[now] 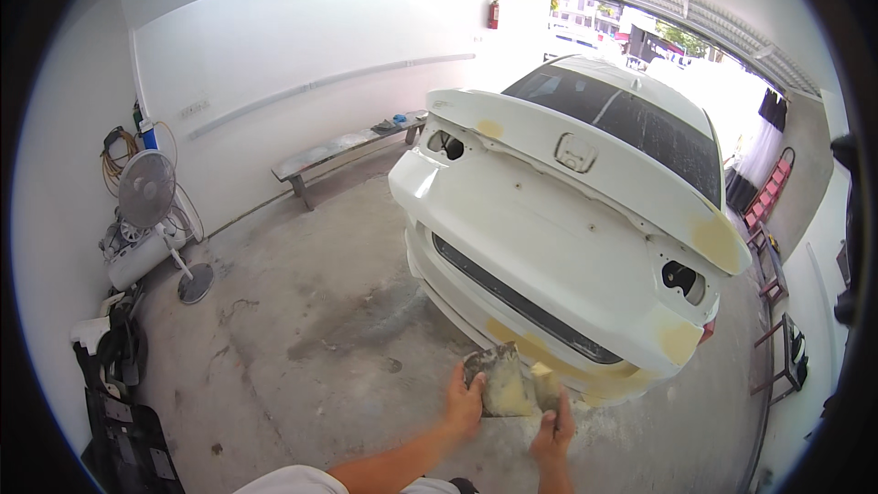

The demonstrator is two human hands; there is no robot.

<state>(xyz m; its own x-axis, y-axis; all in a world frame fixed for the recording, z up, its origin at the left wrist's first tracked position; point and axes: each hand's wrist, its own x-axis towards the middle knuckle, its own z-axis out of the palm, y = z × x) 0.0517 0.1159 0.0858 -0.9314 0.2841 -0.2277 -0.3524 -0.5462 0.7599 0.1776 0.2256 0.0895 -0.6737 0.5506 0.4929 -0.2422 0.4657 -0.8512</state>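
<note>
My left hand is closed on the edge of a flat, dark mixing board smeared with pale yellow body filler. In my right hand is a small putty spreader, with a dab of yellow filler at its upper end. The spreader is beside the board's right edge; whether the two touch I cannot tell. Just beyond both hands stands the rear of a white car. Yellow filler patches mark its bumper, its rear right corner and its trunk lid. Both tail-light openings have no lamps.
To the left stand a pedestal fan and an air compressor, with dark car parts nearer me. A low bench runs along the far-left wall. On the right are dark stools and a red step ladder.
</note>
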